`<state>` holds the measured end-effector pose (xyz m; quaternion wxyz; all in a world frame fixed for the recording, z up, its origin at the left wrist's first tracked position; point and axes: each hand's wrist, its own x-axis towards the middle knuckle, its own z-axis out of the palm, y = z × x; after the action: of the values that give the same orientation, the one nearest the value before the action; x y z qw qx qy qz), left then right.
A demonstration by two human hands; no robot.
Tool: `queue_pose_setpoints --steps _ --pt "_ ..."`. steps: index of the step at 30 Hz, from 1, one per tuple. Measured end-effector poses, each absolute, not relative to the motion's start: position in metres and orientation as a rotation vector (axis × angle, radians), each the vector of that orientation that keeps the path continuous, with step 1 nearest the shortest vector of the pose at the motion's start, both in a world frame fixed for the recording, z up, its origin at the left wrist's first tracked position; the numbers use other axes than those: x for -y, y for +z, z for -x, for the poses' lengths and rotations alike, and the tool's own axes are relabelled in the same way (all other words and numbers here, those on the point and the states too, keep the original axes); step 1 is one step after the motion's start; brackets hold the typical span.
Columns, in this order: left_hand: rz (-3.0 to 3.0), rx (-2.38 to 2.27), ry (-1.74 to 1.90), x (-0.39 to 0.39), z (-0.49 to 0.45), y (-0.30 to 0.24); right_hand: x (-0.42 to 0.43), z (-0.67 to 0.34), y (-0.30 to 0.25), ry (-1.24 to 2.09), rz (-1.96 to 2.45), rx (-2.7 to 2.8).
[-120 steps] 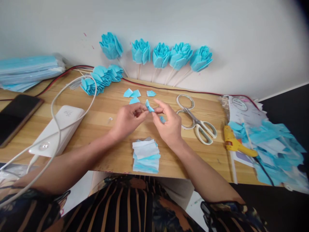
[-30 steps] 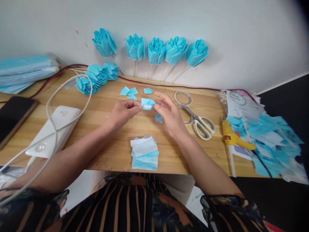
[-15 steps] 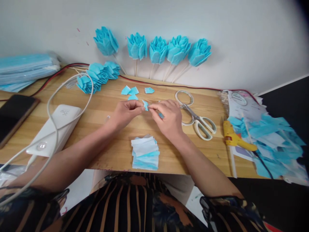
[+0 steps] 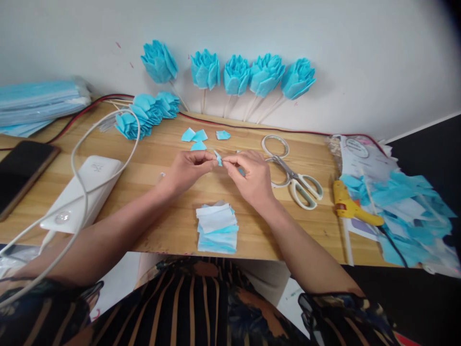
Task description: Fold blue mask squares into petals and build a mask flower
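Between my two hands is a small light-blue fabric piece [image 4: 218,158], pinched at its edges and partly hidden by fingertips. My left hand [image 4: 192,168] closes thumb and forefinger on its left side. My right hand [image 4: 250,175] grips the right side the same way. Just beyond them lie several folded blue fabric petals [image 4: 199,135], one set apart to the right. Nearer my body is a stack of white and blue fabric squares [image 4: 217,228]. A bit of blue shows beneath my right hand.
Scissors [image 4: 304,188] and tape rolls [image 4: 275,145] lie right of my hands. Farther right are a yellow glue gun [image 4: 355,206] and fabric scraps [image 4: 414,206]. Blue fabric flowers [image 4: 236,75] lean on the wall. A power bank [image 4: 84,192], cable and phone [image 4: 25,170] occupy the left.
The small fabric piece has turned and looks narrower between my fingertips. Both hands stay nearly in place, still pinching it.
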<state>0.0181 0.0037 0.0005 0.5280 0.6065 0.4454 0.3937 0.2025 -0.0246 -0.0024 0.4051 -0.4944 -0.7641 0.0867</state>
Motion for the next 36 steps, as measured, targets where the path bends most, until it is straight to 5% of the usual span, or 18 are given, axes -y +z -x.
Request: queue_pose_setpoints --steps 36 --pt "-1.413 -1.036 0.960 -0.0036 -0.0189 0.0013 0.0237 -0.2014 -0.0004 0.337 1.247 1.875"
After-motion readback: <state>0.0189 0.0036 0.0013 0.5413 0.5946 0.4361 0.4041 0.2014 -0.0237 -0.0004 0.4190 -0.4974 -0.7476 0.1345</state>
